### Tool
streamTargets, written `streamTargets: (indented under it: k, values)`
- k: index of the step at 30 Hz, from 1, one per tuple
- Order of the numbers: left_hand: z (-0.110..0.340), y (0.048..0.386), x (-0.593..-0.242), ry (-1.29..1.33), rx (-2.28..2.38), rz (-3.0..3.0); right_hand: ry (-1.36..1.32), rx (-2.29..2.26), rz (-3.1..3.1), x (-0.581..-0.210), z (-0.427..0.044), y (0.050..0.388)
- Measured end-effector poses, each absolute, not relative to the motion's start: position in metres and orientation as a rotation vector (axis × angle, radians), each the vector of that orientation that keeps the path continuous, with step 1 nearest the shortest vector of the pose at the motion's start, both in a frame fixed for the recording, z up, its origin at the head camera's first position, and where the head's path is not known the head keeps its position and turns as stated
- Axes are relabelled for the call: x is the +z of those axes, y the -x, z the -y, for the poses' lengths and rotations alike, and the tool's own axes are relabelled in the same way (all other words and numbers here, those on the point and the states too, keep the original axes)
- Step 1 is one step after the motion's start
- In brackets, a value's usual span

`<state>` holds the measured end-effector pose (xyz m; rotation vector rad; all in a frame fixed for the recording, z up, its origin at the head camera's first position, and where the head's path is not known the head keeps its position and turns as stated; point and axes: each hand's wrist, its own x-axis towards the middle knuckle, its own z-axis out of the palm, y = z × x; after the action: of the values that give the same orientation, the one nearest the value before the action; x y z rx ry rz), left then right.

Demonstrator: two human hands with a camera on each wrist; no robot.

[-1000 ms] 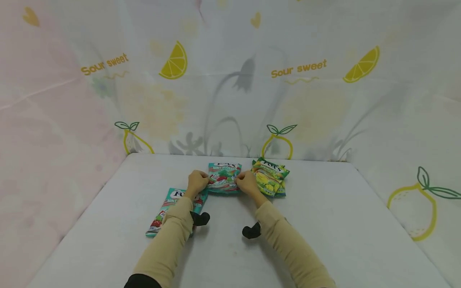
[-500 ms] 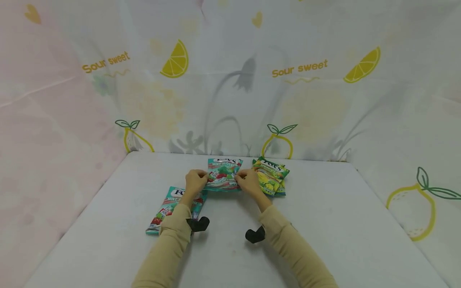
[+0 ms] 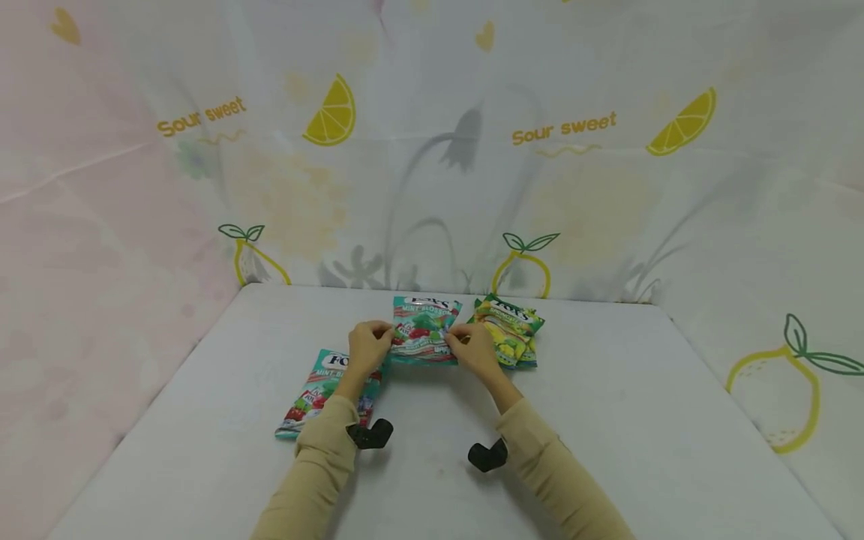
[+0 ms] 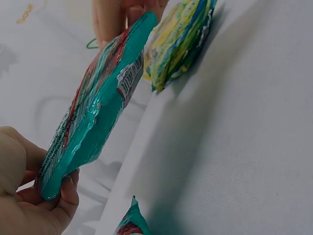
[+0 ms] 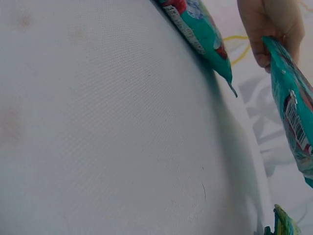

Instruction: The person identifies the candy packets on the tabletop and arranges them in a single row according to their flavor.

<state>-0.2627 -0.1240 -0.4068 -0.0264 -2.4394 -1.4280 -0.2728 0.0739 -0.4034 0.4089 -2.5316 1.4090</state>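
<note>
A teal candy bag (image 3: pixel 425 328) marked mint blossom hangs between both hands, raised off the table, its front facing the head camera. My left hand (image 3: pixel 368 349) pinches its left edge with thumb and fingers; the left wrist view shows this left hand (image 4: pixel 36 188) close up. At the opposite edge my right hand (image 3: pixel 476 351) pinches the bag's lower right side. Another teal candy bag (image 3: pixel 317 394) lies flat on the table, partly hidden under the left forearm. Just beyond the right hand, yellow-green candy bags (image 3: pixel 508 334) lie overlapping.
A white-covered table (image 3: pixel 621 420) spreads under everything. Behind it stands a printed fabric backdrop (image 3: pixel 432 187) with lemon drawings, meeting the table's far edge. Black curved pieces (image 3: pixel 487 455) stick out from both wrists.
The held teal bag has risen from the table and shifted slightly right, with both hands keeping their pinch. Both forearms have drawn back a little. The other bags lie where they were.
</note>
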Motion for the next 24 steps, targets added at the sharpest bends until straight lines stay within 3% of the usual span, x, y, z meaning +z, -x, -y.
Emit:
streamTargets:
  k: [24]
  values:
    - [0.118,0.226,-0.403,0.096,-1.374,2.408,-0.489,1.468,2.422,-0.404,-0.083,0.236]
